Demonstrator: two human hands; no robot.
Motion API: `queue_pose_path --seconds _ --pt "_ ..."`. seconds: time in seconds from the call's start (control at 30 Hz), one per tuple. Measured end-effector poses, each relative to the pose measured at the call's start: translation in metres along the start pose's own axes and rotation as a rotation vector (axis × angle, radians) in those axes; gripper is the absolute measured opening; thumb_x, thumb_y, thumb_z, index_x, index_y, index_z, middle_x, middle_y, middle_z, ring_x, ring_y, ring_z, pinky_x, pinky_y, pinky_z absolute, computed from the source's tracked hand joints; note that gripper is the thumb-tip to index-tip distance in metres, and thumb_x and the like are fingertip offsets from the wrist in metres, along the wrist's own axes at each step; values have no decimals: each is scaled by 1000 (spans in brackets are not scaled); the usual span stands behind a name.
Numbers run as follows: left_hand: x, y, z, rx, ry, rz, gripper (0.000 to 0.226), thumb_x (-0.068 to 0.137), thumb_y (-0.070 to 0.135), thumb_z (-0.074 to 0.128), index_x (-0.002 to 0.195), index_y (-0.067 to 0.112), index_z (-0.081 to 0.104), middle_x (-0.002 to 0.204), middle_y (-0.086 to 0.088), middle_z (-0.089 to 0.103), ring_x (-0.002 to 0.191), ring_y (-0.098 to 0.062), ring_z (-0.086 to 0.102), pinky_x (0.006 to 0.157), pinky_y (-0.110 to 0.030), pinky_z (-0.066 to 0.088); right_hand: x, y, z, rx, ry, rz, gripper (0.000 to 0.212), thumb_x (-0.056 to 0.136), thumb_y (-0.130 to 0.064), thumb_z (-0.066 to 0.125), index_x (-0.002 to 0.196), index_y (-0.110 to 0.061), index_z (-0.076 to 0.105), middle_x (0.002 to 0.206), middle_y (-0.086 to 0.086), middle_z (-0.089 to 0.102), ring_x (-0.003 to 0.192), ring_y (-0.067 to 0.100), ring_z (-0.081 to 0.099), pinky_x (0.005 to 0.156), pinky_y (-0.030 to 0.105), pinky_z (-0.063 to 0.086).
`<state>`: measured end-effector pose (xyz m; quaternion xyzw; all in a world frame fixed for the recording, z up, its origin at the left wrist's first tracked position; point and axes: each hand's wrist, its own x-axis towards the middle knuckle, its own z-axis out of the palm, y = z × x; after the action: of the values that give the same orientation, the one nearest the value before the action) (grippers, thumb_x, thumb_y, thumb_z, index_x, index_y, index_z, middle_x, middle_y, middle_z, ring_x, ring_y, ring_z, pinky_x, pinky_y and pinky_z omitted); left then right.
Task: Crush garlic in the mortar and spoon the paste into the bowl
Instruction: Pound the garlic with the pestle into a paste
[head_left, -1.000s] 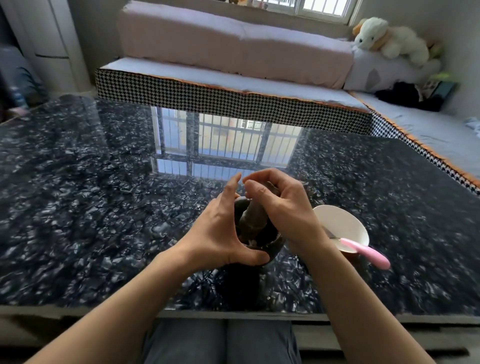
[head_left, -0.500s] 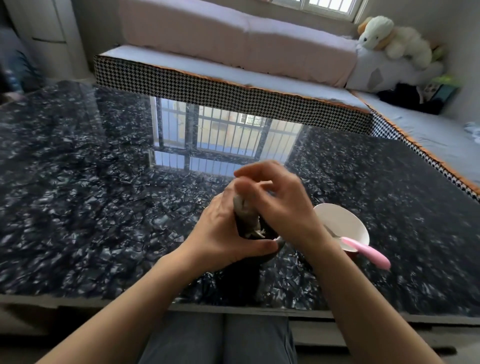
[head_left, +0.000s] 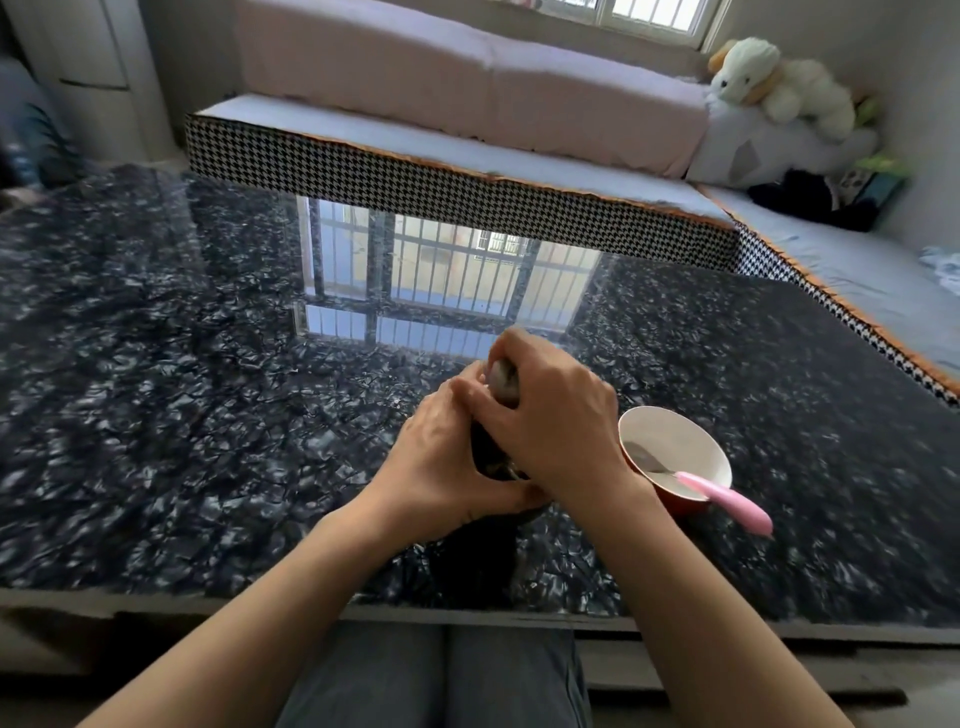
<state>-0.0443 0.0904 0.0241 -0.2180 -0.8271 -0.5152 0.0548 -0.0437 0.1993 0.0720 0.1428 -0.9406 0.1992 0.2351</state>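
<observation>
A dark stone mortar (head_left: 493, 460) stands near the front edge of the glossy black table (head_left: 182, 415), mostly hidden by my hands. My left hand (head_left: 441, 467) wraps around its left side. My right hand (head_left: 550, 415) grips the grey pestle (head_left: 501, 382) from above, the pestle's top showing between my fingers. Pale garlic bits show faintly inside the mortar. Just to the right sits a bowl (head_left: 675, 447), white inside and red outside, with a pink-handled spoon (head_left: 722, 499) resting in it.
A houndstooth-edged bench (head_left: 467, 192) with pink cushions runs along the table's far side and right side. A plush sheep (head_left: 779, 83) sits in the far right corner. The table's front edge is close to my legs.
My right hand has closed down over the pestle and lowered it toward the mortar. My left hand has tightened around the mortar. The view has shifted slightly.
</observation>
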Motion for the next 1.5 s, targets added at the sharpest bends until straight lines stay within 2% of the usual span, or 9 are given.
queue_pose_path --seconds 0.1,0.23,0.37,0.67,0.83,1.0,1.17,1.33,1.5 --pt "-5 -4 1 99 -8 -44 89 49 62 70 126 27 42 120 10 47 113 -7 43 99 -34 40 12 3 -3 -36 22 46 17 80 -31 58 75 -20 45 65 -8 48 65 19 51 60 27 31" --pt "-8 -7 2 113 0 -63 113 46 70 64 138 13 32 138 4 35 128 -8 33 109 -29 30 17 11 -11 183 271 86 13 72 -18 64 69 -18 51 59 -7 51 55 16 51 56 29 43" --pt "-9 -6 2 56 11 -44 99 48 64 68 134 25 39 131 11 39 123 -3 36 105 -29 34 5 5 5 -6 191 -66 15 70 -20 61 67 -19 46 58 -6 49 45 13 40 49 21 27" --pt "-8 -7 4 64 30 -55 108 45 68 65 136 16 37 134 8 38 125 -7 36 107 -25 31 7 12 -2 82 264 -75 12 72 -25 53 67 -17 47 59 -8 45 50 18 46 51 29 40" --pt "-9 -5 4 55 27 -72 106 46 66 66 135 17 38 132 7 40 125 -9 37 106 -33 33 8 15 7 4 155 -59 13 69 -25 57 65 -18 46 57 -9 41 51 19 40 54 26 29" --pt "-8 -5 4 74 15 -76 111 46 66 67 138 14 33 138 5 36 128 -9 34 109 -31 29 10 12 -2 126 303 -30 10 68 -20 58 65 -15 50 58 -6 48 50 20 47 51 27 35" --pt "-10 -4 3 30 21 -74 98 48 63 67 133 23 40 130 11 40 122 -6 39 104 -33 36 7 10 9 -17 150 -95 14 69 -25 55 65 -21 42 56 -9 40 50 20 39 53 26 27" --pt "-8 -4 4 90 0 -85 113 47 65 69 140 14 31 140 5 34 130 -8 30 111 -30 27 12 13 -4 119 299 -51 11 69 -21 57 65 -18 48 56 -10 42 49 17 43 51 26 35" --pt "-11 -3 2 32 11 -86 98 47 63 67 133 22 40 130 11 39 122 -7 38 104 -34 37 8 11 12 5 142 -84 13 68 -26 53 65 -21 42 56 -10 40 50 19 40 53 26 28"
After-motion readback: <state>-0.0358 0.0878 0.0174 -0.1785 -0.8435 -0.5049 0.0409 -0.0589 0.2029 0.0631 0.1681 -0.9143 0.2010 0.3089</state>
